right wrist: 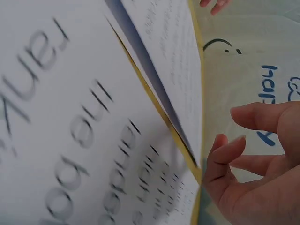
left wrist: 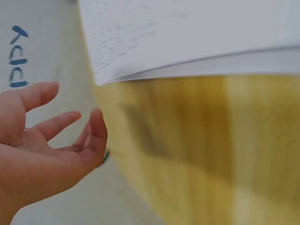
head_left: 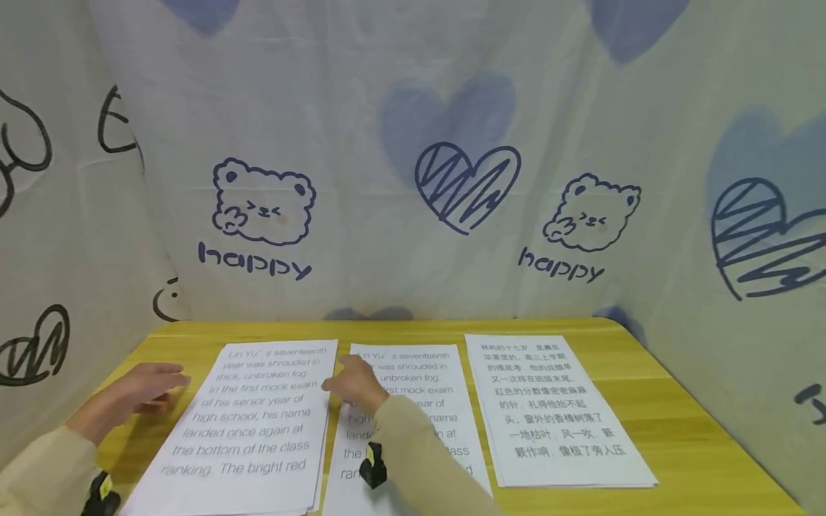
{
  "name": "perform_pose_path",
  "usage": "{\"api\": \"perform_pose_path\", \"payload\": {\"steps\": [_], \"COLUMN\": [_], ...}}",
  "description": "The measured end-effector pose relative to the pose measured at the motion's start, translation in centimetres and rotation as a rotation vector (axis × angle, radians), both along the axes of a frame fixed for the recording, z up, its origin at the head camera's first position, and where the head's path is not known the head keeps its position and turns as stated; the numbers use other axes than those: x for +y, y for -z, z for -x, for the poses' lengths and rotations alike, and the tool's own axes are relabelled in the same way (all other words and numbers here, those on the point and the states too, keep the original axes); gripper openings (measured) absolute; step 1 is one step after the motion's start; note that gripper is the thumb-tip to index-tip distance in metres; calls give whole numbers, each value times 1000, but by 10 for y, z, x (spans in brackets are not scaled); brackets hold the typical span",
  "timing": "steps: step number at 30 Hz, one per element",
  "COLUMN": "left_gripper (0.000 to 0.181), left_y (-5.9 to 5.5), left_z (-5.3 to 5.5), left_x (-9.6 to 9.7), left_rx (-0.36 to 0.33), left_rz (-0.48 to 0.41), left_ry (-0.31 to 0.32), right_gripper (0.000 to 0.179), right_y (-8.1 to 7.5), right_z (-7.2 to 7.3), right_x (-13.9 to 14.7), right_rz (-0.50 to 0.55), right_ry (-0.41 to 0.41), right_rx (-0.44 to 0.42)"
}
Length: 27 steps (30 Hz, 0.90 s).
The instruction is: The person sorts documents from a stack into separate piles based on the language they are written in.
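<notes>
Between left fingers (head_left: 169, 368) and right fingers (head_left: 353, 364): leftmost papers (head_left: 248, 417).

Left grip (head_left: 147, 387) and right grip (head_left: 357, 385) flank the left paper stack (head_left: 239, 423). Middle stack (head_left: 447, 401) and right stack (head_left: 558, 423) share the bench (head_left: 687, 441).

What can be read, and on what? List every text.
"Lin Yu's seventeenth year was shrouded in … The bright red": left white rectangular paper stack
"seventeenth", "shrouded in", "mock exam": middle white rectangular paper; beige sleeve covers part
"林屿的十七岁…": right white rectangular paper stack; some characters blurred
"happy", twice in head view: white cloth backdrop
</notes>
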<state>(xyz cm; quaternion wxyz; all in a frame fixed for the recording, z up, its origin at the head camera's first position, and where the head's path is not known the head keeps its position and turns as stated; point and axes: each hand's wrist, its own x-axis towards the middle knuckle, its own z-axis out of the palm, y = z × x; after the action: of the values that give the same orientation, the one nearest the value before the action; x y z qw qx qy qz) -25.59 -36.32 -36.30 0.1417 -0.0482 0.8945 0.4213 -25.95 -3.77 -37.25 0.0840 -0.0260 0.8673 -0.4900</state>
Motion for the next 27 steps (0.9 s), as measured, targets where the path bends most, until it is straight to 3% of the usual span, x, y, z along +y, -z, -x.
{"api": "perform_pose_path", "payload": {"steps": [3,7,15,21,27], "left_gripper": [73,72,65,63,67], "left_y": [-16,-28,-34,-41,-33], "left_z": [1,-2,-15,-23,-22], "left_x": [8,29,80,105,144], "left_rx": [36,58,114,159,196], "left_rz": [48,56,-55,-82,-84], "left_ry": [48,67,124,143,117], "right_gripper": [62,59,55,52,48], "right_y": [-8,-14,-20,-19,-11], "right_z": [7,14,9,6,14], "right_x": [15,37,80,107,125], "right_rz": [-24,-51,-81,-139,-180], "right_ry": [-33,-65,-138,-95,-45], "right_rx": [27,29,63,120,175]}}
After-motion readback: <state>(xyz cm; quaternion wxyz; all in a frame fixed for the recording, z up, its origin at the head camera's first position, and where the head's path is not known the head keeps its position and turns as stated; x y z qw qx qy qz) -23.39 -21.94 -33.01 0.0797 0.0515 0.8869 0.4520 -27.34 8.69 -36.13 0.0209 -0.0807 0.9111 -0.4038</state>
